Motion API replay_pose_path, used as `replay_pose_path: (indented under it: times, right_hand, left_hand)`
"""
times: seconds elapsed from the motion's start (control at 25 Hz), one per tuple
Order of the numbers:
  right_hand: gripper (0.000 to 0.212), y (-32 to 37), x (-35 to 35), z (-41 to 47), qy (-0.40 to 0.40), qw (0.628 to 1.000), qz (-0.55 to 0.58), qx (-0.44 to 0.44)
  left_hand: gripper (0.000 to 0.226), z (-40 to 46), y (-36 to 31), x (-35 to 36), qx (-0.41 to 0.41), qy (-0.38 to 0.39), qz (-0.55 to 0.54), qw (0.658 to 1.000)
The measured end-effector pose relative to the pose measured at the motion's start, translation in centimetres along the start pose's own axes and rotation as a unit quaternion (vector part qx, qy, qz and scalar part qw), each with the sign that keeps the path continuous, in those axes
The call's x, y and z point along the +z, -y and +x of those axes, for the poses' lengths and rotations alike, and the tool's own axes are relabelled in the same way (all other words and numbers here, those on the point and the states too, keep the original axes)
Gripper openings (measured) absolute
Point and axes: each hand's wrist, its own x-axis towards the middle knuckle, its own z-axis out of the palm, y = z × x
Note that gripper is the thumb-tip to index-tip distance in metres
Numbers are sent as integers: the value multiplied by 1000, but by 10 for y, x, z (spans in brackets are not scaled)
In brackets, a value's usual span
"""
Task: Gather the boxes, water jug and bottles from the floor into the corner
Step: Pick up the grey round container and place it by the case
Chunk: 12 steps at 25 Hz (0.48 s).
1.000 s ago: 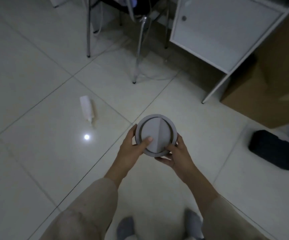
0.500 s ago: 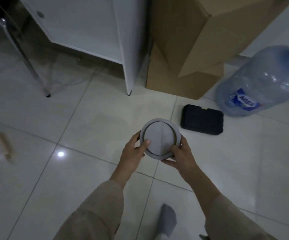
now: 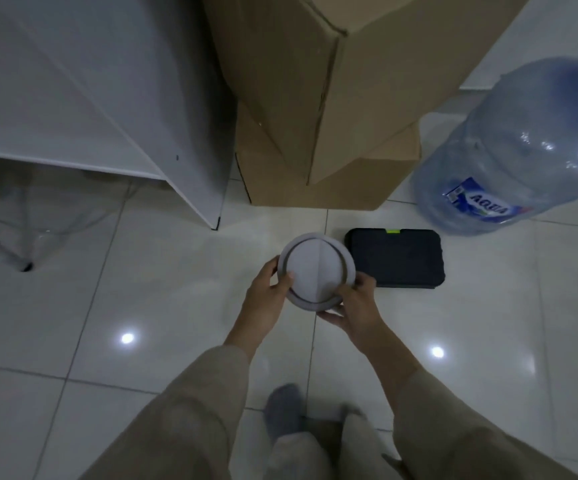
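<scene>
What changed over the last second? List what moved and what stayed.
The person turned right and walked toward the cardboard boxes, bringing the water jug and black case into view; the small bottle dropped out of sight. Unchanged: left hand and right hand grip the round box.

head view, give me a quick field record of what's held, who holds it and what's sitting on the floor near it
held: round white box, lid up
left hand: grips the box's left rim, thumb on the lid
right hand: grips the right rim
ahead on floor: flat black plastic case
behind case: stacked brown cardboard boxes
right: clear blue water jug, tilted
left: white cabinet
floor: glossy white tiles
</scene>
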Motion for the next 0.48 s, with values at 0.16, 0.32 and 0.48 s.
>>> replay_pose_path:
  times: [0.16, 0.32, 0.48]
  right_hand:
    - [47, -8, 10, 82, -29, 999, 45, -13]
    - [45, -14, 12, 147, -22, 997, 65, -24]
    - [50, -35, -5, 167, 5, 998, 57, -9]
  left_hand:
    - [47, 69, 18, 18, 7, -12, 37, 999]
    - [49, 119, 44, 32, -1, -12, 34, 999]
    - [42, 121, 66, 27, -22, 6, 24, 999]
